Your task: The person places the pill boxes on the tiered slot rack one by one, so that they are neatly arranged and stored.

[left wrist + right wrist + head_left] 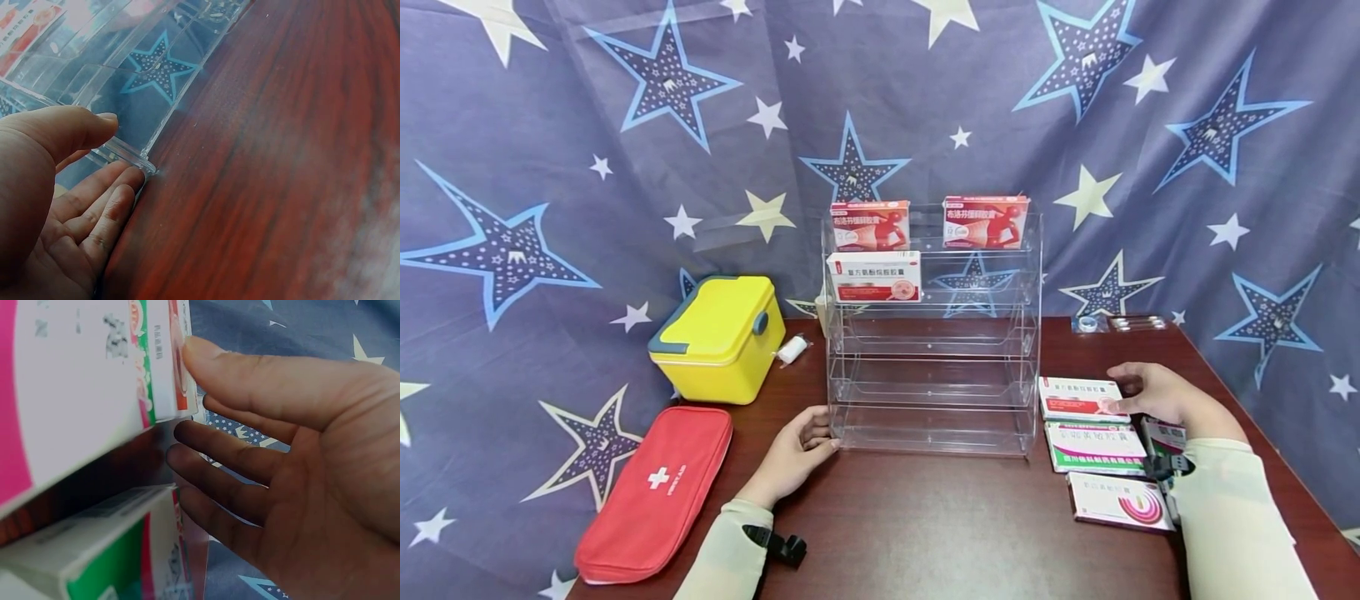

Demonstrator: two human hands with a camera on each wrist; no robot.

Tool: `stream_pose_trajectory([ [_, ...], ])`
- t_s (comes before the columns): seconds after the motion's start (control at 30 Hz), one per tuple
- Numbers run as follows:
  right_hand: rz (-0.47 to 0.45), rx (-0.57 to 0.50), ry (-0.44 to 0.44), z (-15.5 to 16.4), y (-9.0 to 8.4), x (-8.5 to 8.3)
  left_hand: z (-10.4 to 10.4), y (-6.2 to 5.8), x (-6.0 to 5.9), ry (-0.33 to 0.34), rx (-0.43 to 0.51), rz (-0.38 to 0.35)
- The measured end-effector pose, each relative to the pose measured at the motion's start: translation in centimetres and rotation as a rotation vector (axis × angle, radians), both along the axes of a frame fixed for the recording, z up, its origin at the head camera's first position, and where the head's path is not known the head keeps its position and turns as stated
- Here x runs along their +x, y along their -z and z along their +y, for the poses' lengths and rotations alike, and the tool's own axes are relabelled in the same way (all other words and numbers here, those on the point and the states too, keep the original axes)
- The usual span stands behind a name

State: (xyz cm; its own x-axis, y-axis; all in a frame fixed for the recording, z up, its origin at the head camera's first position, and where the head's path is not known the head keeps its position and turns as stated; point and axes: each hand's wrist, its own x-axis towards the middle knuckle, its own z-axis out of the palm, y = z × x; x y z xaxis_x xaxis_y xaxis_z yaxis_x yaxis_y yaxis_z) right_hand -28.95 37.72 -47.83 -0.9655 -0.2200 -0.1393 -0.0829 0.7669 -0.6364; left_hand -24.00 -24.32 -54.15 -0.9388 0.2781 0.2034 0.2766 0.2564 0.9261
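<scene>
Star-print backdrop, dark table (940, 525); left hand (797, 450) lying open, steadying clear rack (934, 333) corner; right hand (1157, 393) reaching open-fingered, touching top medicine box (1078, 398), grasp likely needing closing fingers

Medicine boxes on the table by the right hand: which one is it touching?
The farthest box, white with a red band, next to the clear rack. The right hand rests at its right end; the green-banded and pink-swirl boxes lie nearer the person, untouched.
</scene>
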Motion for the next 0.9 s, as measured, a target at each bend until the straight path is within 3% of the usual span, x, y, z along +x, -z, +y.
stream_pose_trajectory([
  [0.6, -0.024, -0.018, 0.014, 0.07, 0.50, -0.08, -0.06, 0.18, -0.11, 0.001, 0.002, -0.013],
  [0.9, 0.013, -0.064, 0.026, 0.02, 0.51, 0.16, -0.10, 0.29, -0.11, 0.009, 0.017, 0.005],
])
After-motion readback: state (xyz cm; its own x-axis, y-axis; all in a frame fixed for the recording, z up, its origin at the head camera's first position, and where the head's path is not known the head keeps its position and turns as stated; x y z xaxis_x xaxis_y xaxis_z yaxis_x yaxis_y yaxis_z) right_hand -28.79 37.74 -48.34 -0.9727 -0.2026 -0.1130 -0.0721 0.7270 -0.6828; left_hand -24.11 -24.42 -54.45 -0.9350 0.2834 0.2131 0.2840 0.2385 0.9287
